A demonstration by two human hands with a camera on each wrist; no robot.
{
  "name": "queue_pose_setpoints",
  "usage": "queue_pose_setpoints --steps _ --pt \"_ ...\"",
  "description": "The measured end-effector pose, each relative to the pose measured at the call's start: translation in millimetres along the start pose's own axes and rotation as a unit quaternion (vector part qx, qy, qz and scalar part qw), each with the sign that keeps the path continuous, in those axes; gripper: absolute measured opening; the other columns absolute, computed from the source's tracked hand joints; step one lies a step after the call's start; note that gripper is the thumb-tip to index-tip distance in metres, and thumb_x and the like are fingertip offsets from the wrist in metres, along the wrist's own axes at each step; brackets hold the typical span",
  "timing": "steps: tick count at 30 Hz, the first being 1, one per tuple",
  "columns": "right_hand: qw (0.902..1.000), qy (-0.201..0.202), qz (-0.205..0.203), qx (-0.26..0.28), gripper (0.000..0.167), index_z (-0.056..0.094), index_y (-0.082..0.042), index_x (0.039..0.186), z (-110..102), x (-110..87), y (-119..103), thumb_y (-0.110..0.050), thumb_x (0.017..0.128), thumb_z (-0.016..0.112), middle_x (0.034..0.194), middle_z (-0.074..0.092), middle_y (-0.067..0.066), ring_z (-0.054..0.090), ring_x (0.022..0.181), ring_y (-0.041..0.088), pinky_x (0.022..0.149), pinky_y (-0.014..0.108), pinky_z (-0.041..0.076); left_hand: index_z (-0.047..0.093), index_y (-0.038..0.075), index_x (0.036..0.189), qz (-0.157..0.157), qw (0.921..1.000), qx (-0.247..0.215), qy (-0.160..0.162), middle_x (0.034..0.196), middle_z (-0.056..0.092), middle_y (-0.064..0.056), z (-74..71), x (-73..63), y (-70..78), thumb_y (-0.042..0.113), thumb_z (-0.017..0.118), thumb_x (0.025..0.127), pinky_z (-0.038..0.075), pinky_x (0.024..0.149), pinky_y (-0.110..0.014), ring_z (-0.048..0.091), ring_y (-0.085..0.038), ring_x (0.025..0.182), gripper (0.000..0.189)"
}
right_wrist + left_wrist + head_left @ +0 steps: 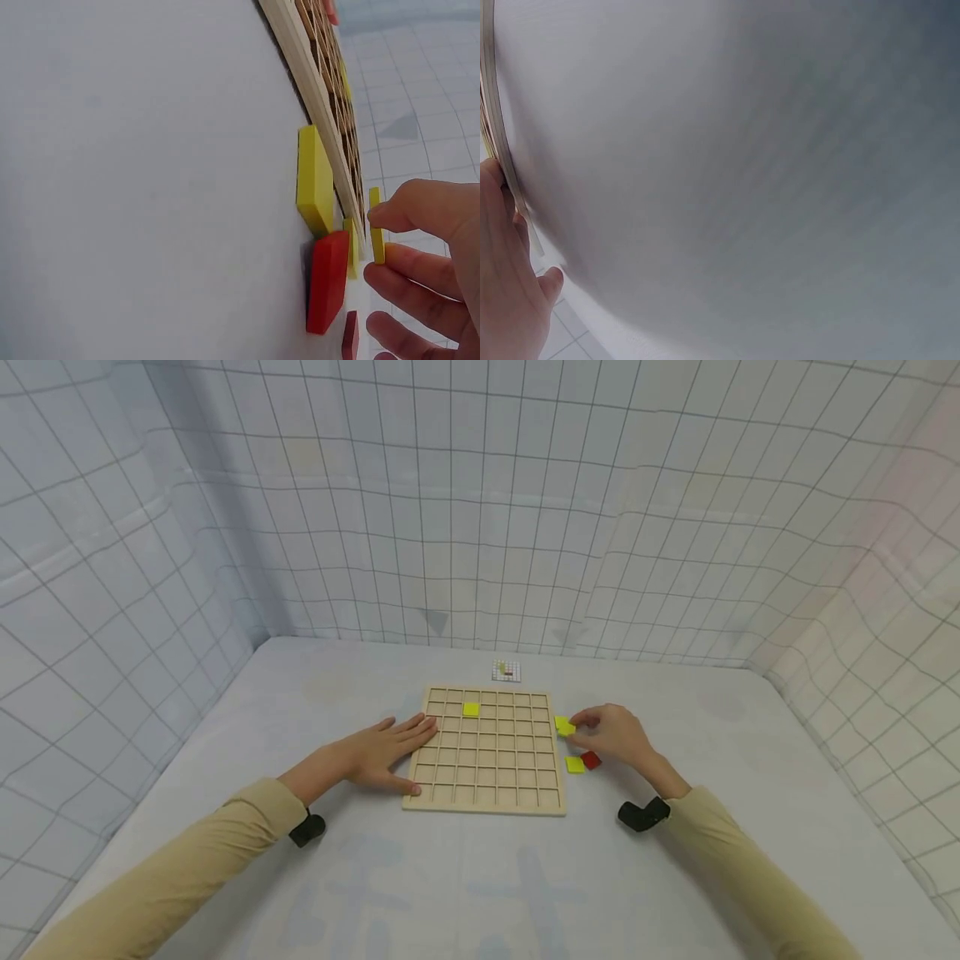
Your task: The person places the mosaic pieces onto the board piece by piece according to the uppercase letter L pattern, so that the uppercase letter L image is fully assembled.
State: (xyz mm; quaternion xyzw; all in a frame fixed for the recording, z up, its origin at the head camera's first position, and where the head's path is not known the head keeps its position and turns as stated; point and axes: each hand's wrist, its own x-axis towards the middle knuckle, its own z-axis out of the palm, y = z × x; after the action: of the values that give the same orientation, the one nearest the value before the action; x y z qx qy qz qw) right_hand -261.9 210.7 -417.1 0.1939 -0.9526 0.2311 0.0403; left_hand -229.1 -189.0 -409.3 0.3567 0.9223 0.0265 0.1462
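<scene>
A wooden grid board [486,758] lies on the table with one yellow tile [471,709] in a cell of its second row from the back. My left hand [382,753] rests with spread, straight fingers on the board's left edge. Beyond the right edge, my right hand [617,733] pinches a yellow square tile [377,229] between thumb and fingers, raised off the table. Another yellow tile [350,247] lies below it beside the board. Closer to me are a loose yellow tile [574,765] and a red tile [591,760], touching or nearly so. A second red piece [350,336] shows under the right fingers.
Behind the board lies a small card [506,671] printed with a grid and coloured squares. White cloth [360,885] covers the table. Grid-patterned curtains [510,510] stand at the back and both sides. Black wrist devices [643,815] hang under both forearms.
</scene>
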Motion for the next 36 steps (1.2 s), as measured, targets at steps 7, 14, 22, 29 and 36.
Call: queue_pose_setpoints --steps 7,14,22,29,36 --pt "0.9999 -0.004 -0.004 0.01 0.03 0.076 -0.01 0.101 6.5 13.6 -19.9 -0.03 0.079 0.076 0.091 0.074 0.003 0.063 0.081 0.017 0.066 0.026 0.048 0.009 0.012 0.156 0.0 1.0 0.004 0.002 0.164 0.003 -0.006 1.8 1.2 -1.4 0.071 0.049 0.085 0.01 0.119 -0.057 0.005 -0.027 0.151 0.1" --pt "0.9995 -0.01 -0.017 0.024 0.031 0.076 -0.011 0.101 17.6 28.1 -38.3 -0.032 0.079 0.076 0.092 0.074 0.002 0.062 0.08 0.015 0.065 0.025 0.047 0.009 0.013 0.156 -0.002 1.0 0.005 0.0 0.164 0.003 -0.004 2.2 0.7 -2.4 0.072 0.049 0.085 0.009 0.12 -0.056 0.005 -0.026 0.151 0.1" --pt "0.9983 -0.001 -0.045 0.037 0.029 0.077 -0.013 0.099 27.5 45.5 -58.0 -0.031 0.077 0.078 0.091 0.074 0.001 0.06 0.079 0.015 0.062 0.023 0.045 0.011 0.012 0.156 0.006 0.9999 0.006 0.011 0.164 0.005 -0.005 3.8 1.0 -3.1 0.072 0.048 0.085 0.01 0.119 -0.057 0.007 -0.027 0.151 0.1" --pt "0.9971 -0.013 -0.06 0.046 0.028 0.077 -0.012 0.099 38.4 59.4 -74.5 -0.03 0.077 0.076 0.09 0.074 0.0 0.057 0.077 0.013 0.062 0.022 0.043 0.012 0.01 0.156 0.017 0.9997 0.003 0.016 0.163 0.007 -0.008 4.1 0.2 -4.0 0.07 0.05 0.085 0.012 0.118 -0.059 0.008 -0.029 0.151 0.1" --pt "0.9966 -0.025 -0.07 0.036 0.027 0.077 -0.015 0.099 48.6 69.1 -90.5 -0.032 0.078 0.077 0.093 0.074 -0.001 0.058 0.077 0.012 0.061 0.021 0.043 0.009 0.012 0.156 0.01 0.9999 0.01 0.003 0.164 0.004 -0.006 2.1 0.0 -3.9 0.07 0.048 0.087 0.012 0.118 -0.059 0.006 -0.027 0.151 0.098"
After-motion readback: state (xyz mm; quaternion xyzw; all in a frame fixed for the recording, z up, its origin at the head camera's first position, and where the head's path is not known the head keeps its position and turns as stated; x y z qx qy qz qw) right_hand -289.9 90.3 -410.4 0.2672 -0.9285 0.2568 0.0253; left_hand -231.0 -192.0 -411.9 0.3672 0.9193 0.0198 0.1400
